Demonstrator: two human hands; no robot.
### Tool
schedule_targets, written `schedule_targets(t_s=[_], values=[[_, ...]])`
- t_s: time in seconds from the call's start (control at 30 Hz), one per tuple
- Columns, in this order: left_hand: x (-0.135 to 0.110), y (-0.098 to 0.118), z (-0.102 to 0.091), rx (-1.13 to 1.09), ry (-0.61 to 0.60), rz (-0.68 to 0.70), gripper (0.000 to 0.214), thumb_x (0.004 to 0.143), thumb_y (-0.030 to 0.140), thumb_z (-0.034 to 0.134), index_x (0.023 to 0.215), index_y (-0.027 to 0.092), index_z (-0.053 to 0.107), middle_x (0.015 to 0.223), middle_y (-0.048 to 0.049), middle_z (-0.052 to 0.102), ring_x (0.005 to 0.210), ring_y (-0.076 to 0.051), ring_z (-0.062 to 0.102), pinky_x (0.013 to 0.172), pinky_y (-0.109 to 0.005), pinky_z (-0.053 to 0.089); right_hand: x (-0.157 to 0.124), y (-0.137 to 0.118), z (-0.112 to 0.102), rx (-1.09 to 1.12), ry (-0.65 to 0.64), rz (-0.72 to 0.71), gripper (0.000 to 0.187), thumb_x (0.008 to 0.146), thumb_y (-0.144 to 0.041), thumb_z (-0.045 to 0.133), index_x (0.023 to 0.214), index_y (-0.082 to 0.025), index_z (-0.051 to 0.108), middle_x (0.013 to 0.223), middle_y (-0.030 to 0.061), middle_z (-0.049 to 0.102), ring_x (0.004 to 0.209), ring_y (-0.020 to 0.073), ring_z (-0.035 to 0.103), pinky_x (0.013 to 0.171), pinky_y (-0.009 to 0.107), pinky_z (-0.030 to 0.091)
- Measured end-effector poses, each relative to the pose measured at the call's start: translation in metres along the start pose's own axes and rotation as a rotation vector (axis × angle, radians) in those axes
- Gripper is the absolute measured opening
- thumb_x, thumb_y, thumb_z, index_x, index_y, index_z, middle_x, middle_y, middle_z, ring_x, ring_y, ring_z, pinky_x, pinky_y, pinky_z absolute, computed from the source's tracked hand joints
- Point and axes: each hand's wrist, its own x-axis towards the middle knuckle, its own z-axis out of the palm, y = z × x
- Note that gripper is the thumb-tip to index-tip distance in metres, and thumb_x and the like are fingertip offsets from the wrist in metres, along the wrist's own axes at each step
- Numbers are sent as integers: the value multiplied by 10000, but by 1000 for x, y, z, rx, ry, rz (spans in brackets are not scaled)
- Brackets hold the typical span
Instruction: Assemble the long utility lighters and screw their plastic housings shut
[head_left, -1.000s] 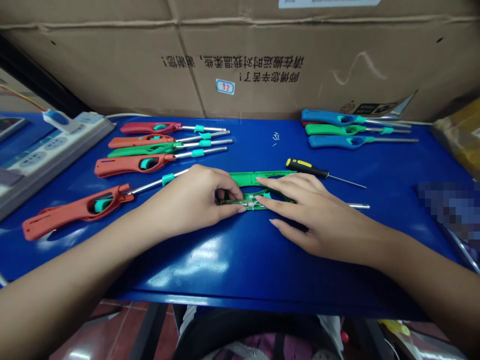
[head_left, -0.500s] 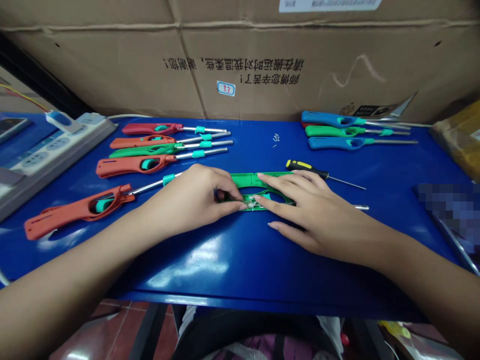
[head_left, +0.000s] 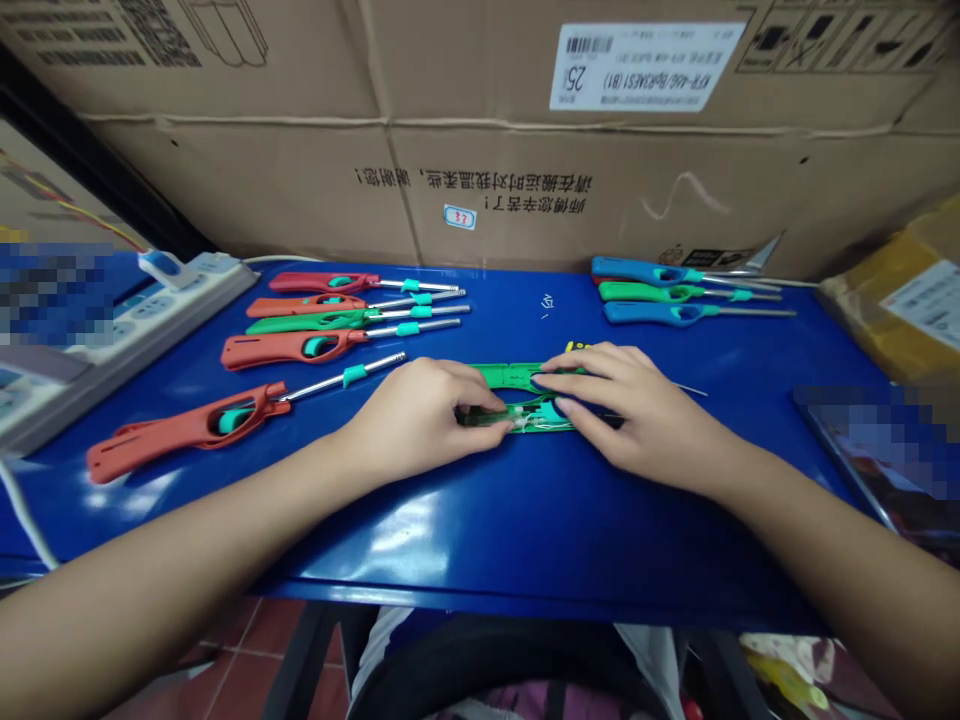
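In the middle of the blue table a green lighter casing (head_left: 514,376) lies opened, one half behind the other. The nearer half (head_left: 555,424) holds a thin white wire, a teal trigger and a clear part. My left hand (head_left: 427,415) pinches the left end of this nearer half between thumb and bent fingers. My right hand (head_left: 637,410) reaches over both halves from the right, its fingertips pressing on the back half and its thumb at the teal trigger. Its palm hides the right ends. Behind it a screwdriver (head_left: 577,346) is mostly covered.
Several long lighters, such as an orange one (head_left: 187,425), lie at the left; more, including a blue one (head_left: 660,313), are at the back right. A power strip (head_left: 172,310) stands far left. A cardboard box (head_left: 300,190) walls the back. A dark tablet-like device (head_left: 832,440) sits at right.
The view has tilted up, showing more of the box. My right hand's fingers have shifted, with the thumb now at the trigger, uncovering more wire. My left hand keeps pinching the casing.
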Motion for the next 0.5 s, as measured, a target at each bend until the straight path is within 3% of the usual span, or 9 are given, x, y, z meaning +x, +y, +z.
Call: schedule_targets(t_s=[0.1,0.17,0.3,0.4,0.5], values=[[2,-3,-2,-14,116,-2,208,899,338,705,976,167,798,858,-35,764,689,-142,669,634,-257,504,1,11,-1,-33,60,44,292,1000,-211,516,1215,-209,714,1193,93,739,1124,262,633,962,493,454],[4,-8,-6,36,157,3,195,918,283,645,985,163,784,908,-50,768,784,-170,692,720,-283,533,1,17,-3,-59,68,52,272,987,-205,535,1180,-220,726,1176,85,748,1095,263,635,959,497,441],[9,-24,-11,182,37,16,230,886,222,602,1044,175,763,1073,-81,752,1006,-252,687,932,-403,542,1,24,-5,-106,0,19,285,971,-163,546,1120,-274,761,1239,69,729,1136,281,605,961,511,410],[10,-32,-11,166,-31,57,264,945,269,566,1108,173,750,1137,-97,730,1055,-250,676,985,-415,526,1,25,-3,-101,-32,35,268,969,-165,554,1091,-274,767,1261,77,707,1159,286,591,960,509,400],[11,-33,-9,155,-49,82,297,986,351,557,1142,176,739,1172,-104,714,1086,-249,664,1000,-415,521,2,25,-2,-62,-26,66,137,948,-205,610,974,-231,742,1203,89,709,1135,285,601,955,497,403]])
